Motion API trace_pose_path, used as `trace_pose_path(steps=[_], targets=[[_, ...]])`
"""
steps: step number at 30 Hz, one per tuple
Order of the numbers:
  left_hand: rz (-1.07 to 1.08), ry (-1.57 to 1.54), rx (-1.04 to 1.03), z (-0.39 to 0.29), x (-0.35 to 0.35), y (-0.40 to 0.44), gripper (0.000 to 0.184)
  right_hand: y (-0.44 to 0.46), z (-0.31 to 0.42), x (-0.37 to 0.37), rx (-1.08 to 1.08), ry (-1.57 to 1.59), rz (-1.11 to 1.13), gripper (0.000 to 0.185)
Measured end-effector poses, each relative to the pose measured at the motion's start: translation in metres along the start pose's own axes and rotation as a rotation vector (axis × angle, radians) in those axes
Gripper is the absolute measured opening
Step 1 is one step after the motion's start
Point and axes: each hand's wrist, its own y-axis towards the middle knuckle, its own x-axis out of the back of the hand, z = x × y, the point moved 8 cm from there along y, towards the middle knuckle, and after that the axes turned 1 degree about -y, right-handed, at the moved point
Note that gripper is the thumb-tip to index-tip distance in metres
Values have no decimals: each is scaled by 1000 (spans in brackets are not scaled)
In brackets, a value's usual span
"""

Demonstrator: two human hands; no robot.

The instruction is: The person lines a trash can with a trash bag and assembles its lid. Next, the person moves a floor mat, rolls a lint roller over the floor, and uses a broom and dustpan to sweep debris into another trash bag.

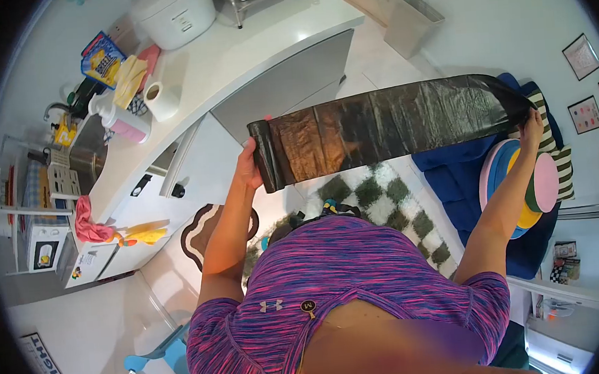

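A roll of black bin bags (264, 158) is held upright in my left hand (248, 166), its fingers wrapped round the roll in front of my chest. From the roll, a long black plastic bag (392, 121) stretches across to the right, pulled fairly taut and wrinkled. Its far end is bunched together, and my right hand (531, 129) is closed on that gathered tip. Part of my left fingers is hidden behind the roll.
At the left, a white counter (235, 59) carries a paper roll (161, 101), a pump bottle (125, 123) and a white appliance (176, 18). A dark blue sofa (456, 190) with round cushions (546, 183) stands right. A checkered rug (369, 190) covers the floor.
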Motion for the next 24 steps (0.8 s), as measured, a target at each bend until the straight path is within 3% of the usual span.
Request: trace_pose_path(steps=[5,8,10,11,12,13,14,15,17,19,22,24], targets=[[-116,263,-17,-8,-22,27,64,42,-47,39,-92,-65,38,34],[-87,380,53,-13,-36,41,64,37,-47,44,-31,-328,-2,38],[-127,444,-26,-20,-61,52,64,-50,36,-7,70,-1707,-172,52],[-114,454,-11,-21,-68,58,64,-70,55,-38,240,-1599,-158,61],[-83,483,4,-22,-76,64,64,-71,43,-73,553,-1260,-55,53],[-52,512,24,-21,-82,70,64,-108,58,-126,489,-900,213,43],[-37,521,52,-20,-86,75,64,-144,53,-174,602,-540,394,48],[5,540,88,-19,-92,81,63,-192,51,-225,757,-458,569,50],[65,568,142,-19,-101,93,63,-266,40,-300,678,-289,994,52],[122,635,192,-25,-106,98,56,-313,22,-345,94,142,1438,42],[55,615,228,-50,-94,105,46,-321,-2,-368,-52,101,1590,27],[-33,718,212,-60,-80,108,40,-323,7,-369,-79,123,1548,19]])
